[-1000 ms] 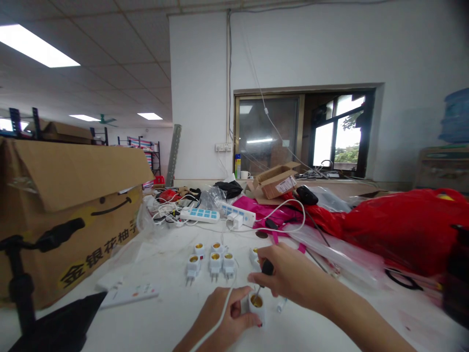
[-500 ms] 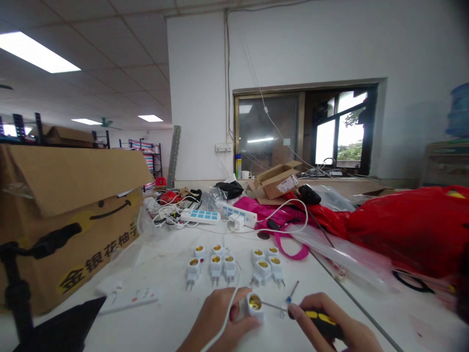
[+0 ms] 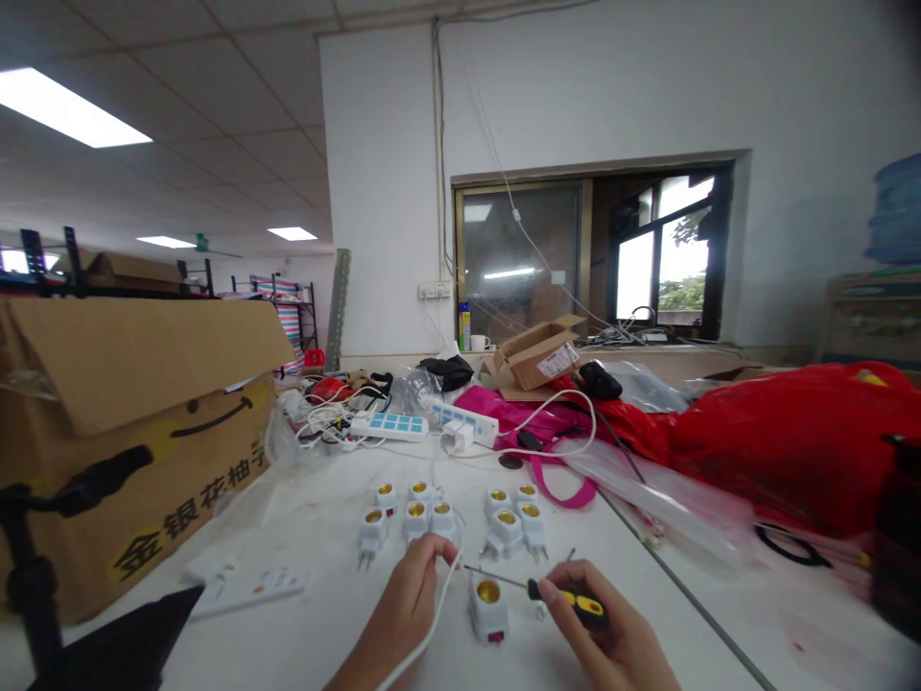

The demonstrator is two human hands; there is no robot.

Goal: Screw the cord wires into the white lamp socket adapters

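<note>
My right hand grips a screwdriver with a black and yellow handle. Its thin shaft points left, above a white lamp-socket adapter. That adapter stands alone on the white table between my hands, brass socket facing up. My left hand is just left of it and does not touch it. Its fingers are curled, and the fingertips close on a white cable that runs along the hand. Two groups of the same adapters, a left group and a right group, stand just beyond.
A big cardboard box fills the left side, with a black stand in front of it. A white strip lies near the left hand. Power strips, cables, a pink bag and red plastic bags crowd the back and right.
My left hand let go of the adapter and moved up to the cable. The adapter now stands free on the table. My right hand pulled the screwdriver out of the socket and swung it level.
</note>
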